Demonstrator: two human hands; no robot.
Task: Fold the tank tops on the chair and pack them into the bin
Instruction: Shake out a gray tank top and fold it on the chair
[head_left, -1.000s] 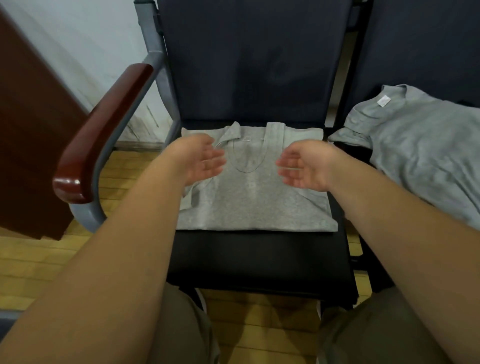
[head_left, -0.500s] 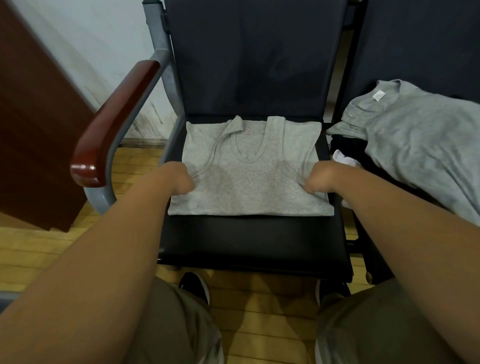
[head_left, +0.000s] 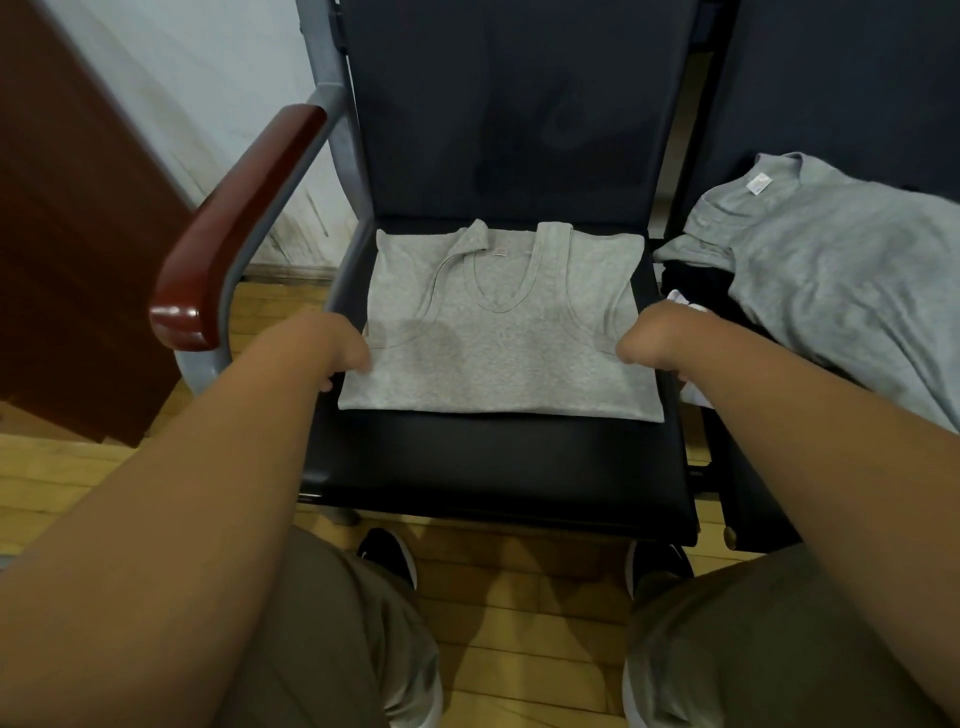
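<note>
Bare black seat shows in front of the grey tank top, folded flat mid-seat on the chair. The left hand and right hand curl at its side edges; the finger grip cannot be told. Another grey garment lies on the neighbouring seat.

Grey tank top, black chair seat, red-brown armrest, khaki trousers.

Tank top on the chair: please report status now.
Left hand and right hand tucked at the sides of the folded tank top. It lies flat on the seat. Bin not visible.
</note>
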